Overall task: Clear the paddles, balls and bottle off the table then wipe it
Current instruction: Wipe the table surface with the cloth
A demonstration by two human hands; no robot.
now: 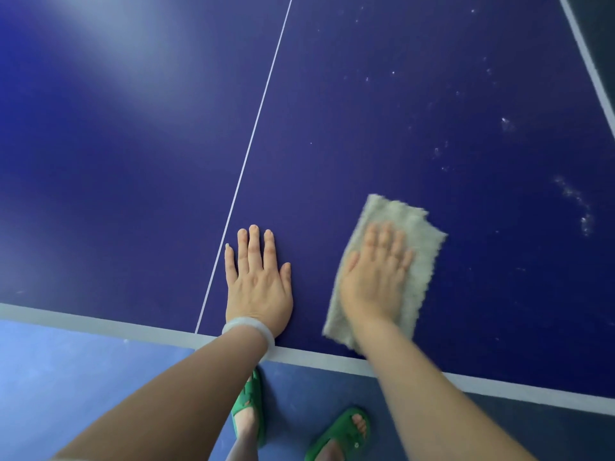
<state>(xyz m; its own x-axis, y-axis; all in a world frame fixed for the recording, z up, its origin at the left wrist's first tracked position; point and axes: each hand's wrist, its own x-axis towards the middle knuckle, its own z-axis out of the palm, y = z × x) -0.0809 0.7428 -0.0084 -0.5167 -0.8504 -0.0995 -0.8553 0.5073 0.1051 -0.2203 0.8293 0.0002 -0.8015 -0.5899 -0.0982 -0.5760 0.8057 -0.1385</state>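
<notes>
While both your hands lie on the blue table by its near edge, your right hand presses flat on a pale fluffy cloth, fingers straight & close together, hand blurred. Your left hand rests palm-down, fingers straight, holding nothing, btwn the cloth & the white centre line. Far right, white specks dot the top. Green sandals show below.

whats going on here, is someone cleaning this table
A person is wiping the blue table. The right hand presses flat on a beige cloth by the near edge, blurred with motion. The left hand rests flat on the table beside the white centre line. White specks lie to the cloth's right.
</notes>
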